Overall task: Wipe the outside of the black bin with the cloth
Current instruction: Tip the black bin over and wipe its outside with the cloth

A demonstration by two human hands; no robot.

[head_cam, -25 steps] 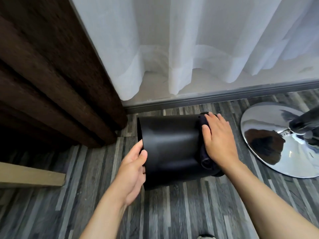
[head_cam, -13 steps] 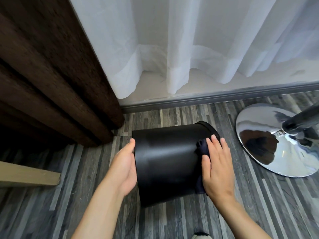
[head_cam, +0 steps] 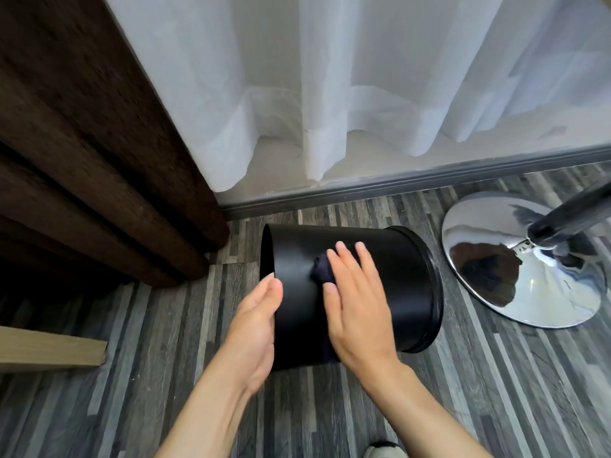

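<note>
On the bin's upper side wall, the right hand is laid flat, fingers extended, with the dark cloth pressed beneath the palm; only a bunched edge of cloth is seen past the fingertips. Nothing is gripped by that hand, just pressed down. The left hand is cupped open against the bin's left end, thumb on the edge, steadying it. The black bin is lain on its side on the grey striped floor, long axis running left to right; the rimmed end is pointed right toward the chrome pedestal base, the plain end left toward the brown curtain. A white sheer curtain is hung behind. Compared with half a second ago, the right hand and cloth are shifted from the rimmed end to mid-wall, nearer the left hand.
</note>
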